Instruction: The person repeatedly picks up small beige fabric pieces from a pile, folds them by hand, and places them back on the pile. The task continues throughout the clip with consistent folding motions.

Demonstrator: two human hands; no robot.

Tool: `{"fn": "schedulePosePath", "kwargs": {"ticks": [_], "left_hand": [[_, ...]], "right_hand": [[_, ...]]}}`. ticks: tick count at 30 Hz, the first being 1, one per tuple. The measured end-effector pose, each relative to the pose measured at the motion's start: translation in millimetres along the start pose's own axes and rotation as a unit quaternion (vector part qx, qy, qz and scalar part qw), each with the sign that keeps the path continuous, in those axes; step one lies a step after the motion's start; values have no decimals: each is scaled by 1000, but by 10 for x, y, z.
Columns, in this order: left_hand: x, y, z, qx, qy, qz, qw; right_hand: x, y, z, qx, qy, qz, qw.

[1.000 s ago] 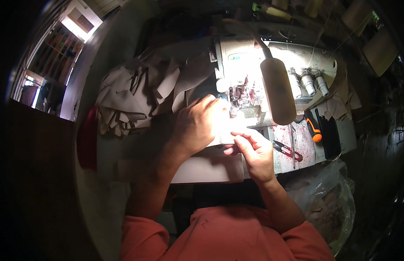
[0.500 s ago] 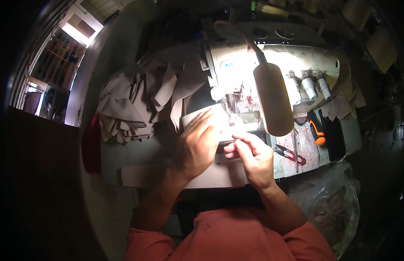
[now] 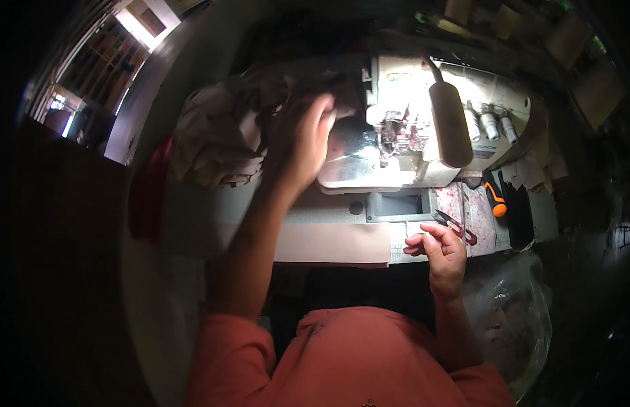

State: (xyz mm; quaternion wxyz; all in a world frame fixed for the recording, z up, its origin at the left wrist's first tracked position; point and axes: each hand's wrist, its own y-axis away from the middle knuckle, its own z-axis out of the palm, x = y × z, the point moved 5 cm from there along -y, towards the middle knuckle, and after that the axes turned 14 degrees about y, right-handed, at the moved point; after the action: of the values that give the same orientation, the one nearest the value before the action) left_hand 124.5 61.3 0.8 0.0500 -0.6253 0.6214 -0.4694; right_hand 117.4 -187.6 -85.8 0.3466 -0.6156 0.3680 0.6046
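Dim surface [image 3: 213,224]: your left hand [image 3: 303,139], spread, grips fabric [image 3: 217,146] at the back edge; right hand [image 3: 442,249], loosely curled, pinches a thread end [image 3: 406,227]. Fabric could snag the machine [image 3: 403,136].

Dim scene, lamp glare on sewing machine [image 3: 396,136], dark fisheye edges, motion blur

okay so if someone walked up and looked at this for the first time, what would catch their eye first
The brightly lit white sewing machine at the top centre, glowing under its lamp in a dark room. Next, the left hand stretched up to the heap of pale fabric pieces left of the machine, while the right hand rests at the table's near edge.
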Motion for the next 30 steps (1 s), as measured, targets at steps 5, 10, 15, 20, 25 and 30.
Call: {"fn": "schedulePosePath", "kwargs": {"ticks": [5, 10, 15, 20, 25, 30], "left_hand": [[592, 1089, 294, -157, 76, -94, 980], [351, 1237, 471, -143, 187, -138, 962], [357, 1234, 428, -92, 298, -53, 948], [603, 1275, -25, 52, 188, 28, 980], [554, 1985, -67, 18, 768, -309, 560], [-593, 2158, -1428, 514, 614, -251, 544]], "right_hand": [[51, 118, -65, -22, 24, 39, 999], [-62, 155, 1, -31, 52, 31, 998], [-67, 27, 122, -41, 111, 32, 992], [-292, -192, 560, -115, 313, -167, 928], [-592, 0, 721, -139, 53, -6, 989], [-413, -41, 536, -97, -49, 76, 991]]}}
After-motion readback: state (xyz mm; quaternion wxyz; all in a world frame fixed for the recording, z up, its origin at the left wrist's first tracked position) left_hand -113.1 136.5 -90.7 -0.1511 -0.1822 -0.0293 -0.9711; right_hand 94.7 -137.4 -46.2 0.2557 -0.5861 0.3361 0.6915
